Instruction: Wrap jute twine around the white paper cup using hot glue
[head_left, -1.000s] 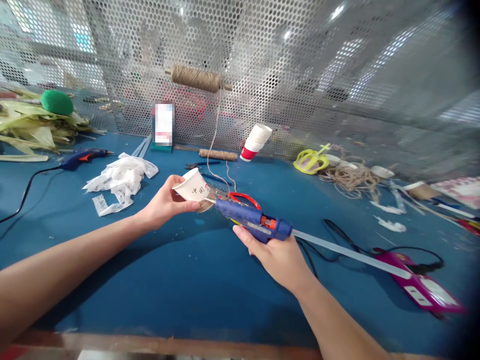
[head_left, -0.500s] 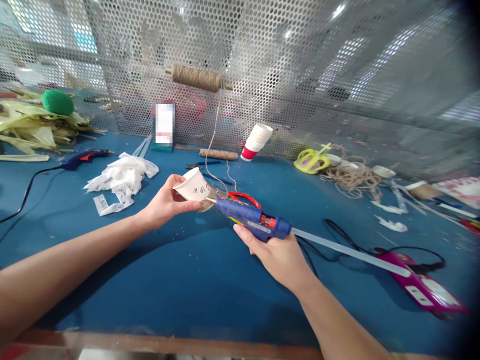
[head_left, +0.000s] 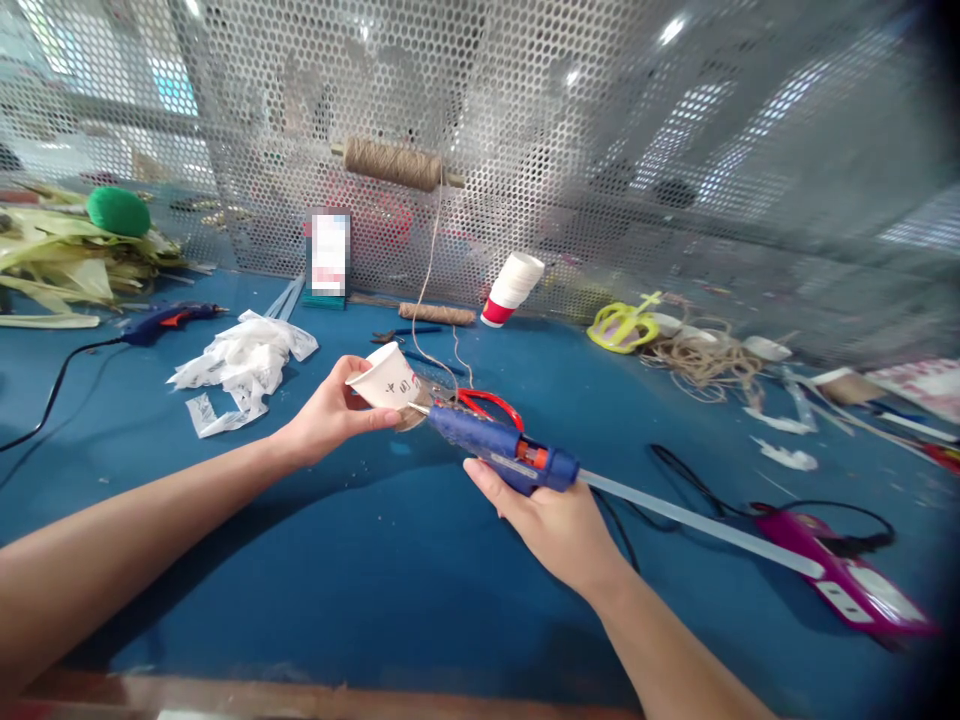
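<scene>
My left hand [head_left: 330, 415] is closed round a white paper cup [head_left: 384, 380], tilted with its mouth to the upper left and dark characters on its side. Brown twine seems to sit at the cup's base. In my right hand [head_left: 559, 525] is a blue hot glue gun [head_left: 487, 440], gripped by its handle, with a long glue stick [head_left: 697, 525] sticking out of the back. The gun's nozzle tip is at the base of the cup; whether it touches I cannot tell. Red-handled scissors [head_left: 491, 405] lie just behind the gun, partly hidden by it.
A twine spool [head_left: 394, 163] hangs on the perforated metal screen [head_left: 525, 120]. Stacked paper cups [head_left: 512, 290] stand behind. Left lie crumpled white plastic [head_left: 247, 365] and a second glue gun [head_left: 169, 320]. Right are a yellow crown-shaped piece [head_left: 624, 325], loose twine [head_left: 697, 360] and a purple power strip [head_left: 844, 575].
The cup and glue gun have shifted very slightly within the view, which itself has tilted a little. Both hands keep their holds, and the nozzle stays by the cup's base.
</scene>
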